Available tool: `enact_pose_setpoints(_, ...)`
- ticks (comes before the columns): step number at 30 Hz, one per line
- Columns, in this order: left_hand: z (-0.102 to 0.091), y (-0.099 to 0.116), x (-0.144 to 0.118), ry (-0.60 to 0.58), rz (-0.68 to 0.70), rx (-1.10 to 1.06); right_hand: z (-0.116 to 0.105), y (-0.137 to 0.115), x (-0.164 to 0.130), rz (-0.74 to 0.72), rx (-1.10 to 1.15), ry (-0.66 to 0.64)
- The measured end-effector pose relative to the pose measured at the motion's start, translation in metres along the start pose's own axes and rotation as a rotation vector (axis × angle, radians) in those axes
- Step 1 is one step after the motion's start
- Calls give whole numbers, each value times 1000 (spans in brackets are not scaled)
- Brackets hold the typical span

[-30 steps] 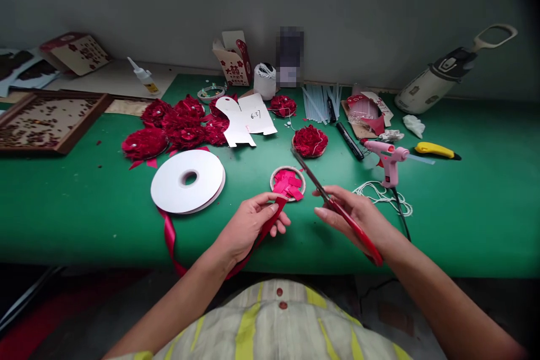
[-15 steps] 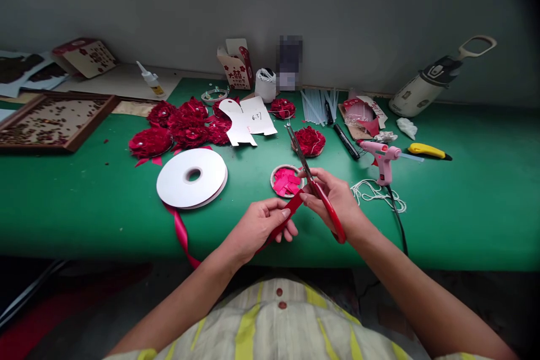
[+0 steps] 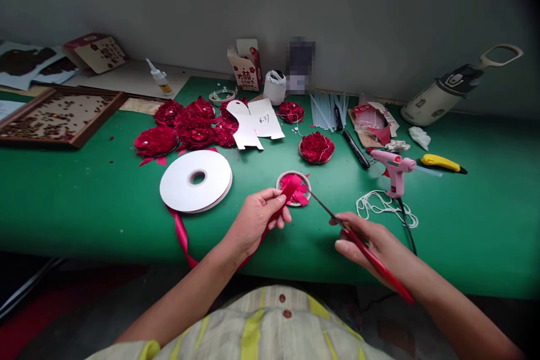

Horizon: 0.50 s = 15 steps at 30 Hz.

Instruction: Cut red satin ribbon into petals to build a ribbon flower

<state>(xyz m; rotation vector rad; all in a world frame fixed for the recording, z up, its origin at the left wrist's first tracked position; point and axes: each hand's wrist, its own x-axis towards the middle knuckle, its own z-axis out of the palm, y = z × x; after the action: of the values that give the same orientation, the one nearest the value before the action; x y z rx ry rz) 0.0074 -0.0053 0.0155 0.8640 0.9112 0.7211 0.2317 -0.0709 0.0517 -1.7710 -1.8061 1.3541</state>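
Observation:
Between its thumb and fingers my left hand [image 3: 259,216] pinches a red ribbon [image 3: 289,189], whose free end sticks up over a small round ring [image 3: 310,185] filled with cut ribbon pieces [image 3: 300,197]. The ribbon trails down past the table edge and up to a white spool [image 3: 177,185] at the left. My right hand [image 3: 371,239] is closed around red-handled scissors [image 3: 367,253]. Their blades point up and left, the tip near the ring's right side and apart from the ribbon.
Red fabric flowers [image 3: 196,135] lie behind the spool, partly under a white card [image 3: 248,126]. One more flower [image 3: 316,148] sits behind the ring. To the right are a pink glue gun [image 3: 394,169], white cord [image 3: 379,208], a black marker [image 3: 355,149] and a yellow cutter [image 3: 441,163].
My right hand has drawn away to the right and down with the scissors, letting go of the ribbon end. My left hand still holds the ribbon. The whole view has shifted slightly.

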Motion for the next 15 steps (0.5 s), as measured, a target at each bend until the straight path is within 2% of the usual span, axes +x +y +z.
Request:
enact_pose_setpoints(3,3,-2,3,-19,-9,16,5,-7,3,-25,-34,-93)
enact_pose_setpoints(8,6,-5,5,-43,-28,58,9,-14,13,-53,-53,-105)
enact_pose_setpoints(15,3,-7,8,-36,-39,61,9,-10,18,-42,-48,-118)
